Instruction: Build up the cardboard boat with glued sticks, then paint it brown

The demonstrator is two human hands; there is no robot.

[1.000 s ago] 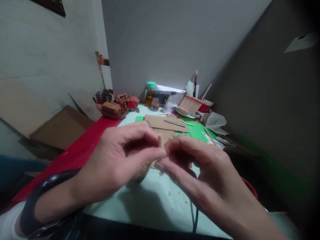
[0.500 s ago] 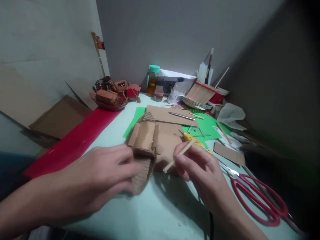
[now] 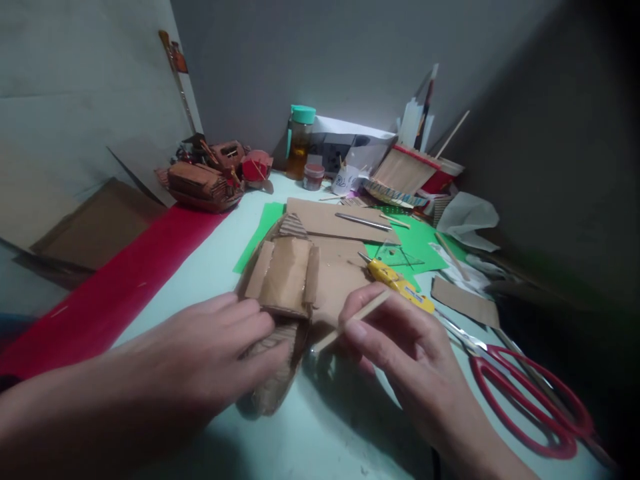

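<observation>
A cardboard model boat (image 3: 286, 270) lies lengthwise in front of me, with a curved roof over its middle and corrugated decks at both ends. My left hand (image 3: 225, 353) holds the near part of the boat from its left side, fingers bent over the edge and deck; the thumb is hidden. Between thumb and fingertips, my right hand (image 3: 395, 347) pinches a thin wooden stick (image 3: 373, 305). The stick slants down to the left, its lower end close to the boat's right side, with a shiny blob at the tip. I cannot tell whether they touch.
A yellow glue gun (image 3: 395, 277) and red-handled scissors (image 3: 530, 393) lie to the right. Cardboard sheets (image 3: 325, 217) rest on green paper (image 3: 425, 250), under a metal pen-like tool (image 3: 363, 221). Behind stand a brown model boat (image 3: 197, 183), a bottle (image 3: 300, 143) and a small jar (image 3: 313, 177).
The stick's lower end has come left, nearer the boat, in my right hand. My left hand still holds the boat, its index finger lying farther across the deck. The view has shifted slightly.
</observation>
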